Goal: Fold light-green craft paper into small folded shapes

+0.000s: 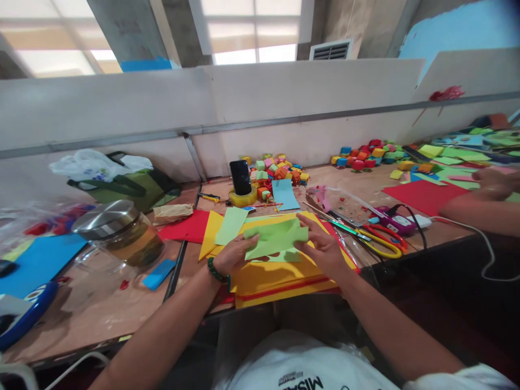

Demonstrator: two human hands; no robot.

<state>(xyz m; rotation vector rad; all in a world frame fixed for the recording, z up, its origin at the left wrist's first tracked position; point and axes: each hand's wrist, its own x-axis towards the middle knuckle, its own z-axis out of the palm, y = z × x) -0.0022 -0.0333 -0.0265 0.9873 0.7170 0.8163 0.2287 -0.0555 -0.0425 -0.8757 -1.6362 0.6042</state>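
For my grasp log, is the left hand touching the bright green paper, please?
Touching: head view shows the left hand pinching the bright green paper at its edge.

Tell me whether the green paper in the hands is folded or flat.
Folded: the green paper shows overlapping layers, pinched between the left hand and right hand.

1. I looked down on a craft workshop: a wooden worktop fenced by low white partition panels.
2. Coloured paper sheets lay stacked on it, with scissors beside them.
3. Heaps of small paper cubes sat against the partition, and another person's arm rested at the next place.
4. A wall vent and concrete pillars stood behind.
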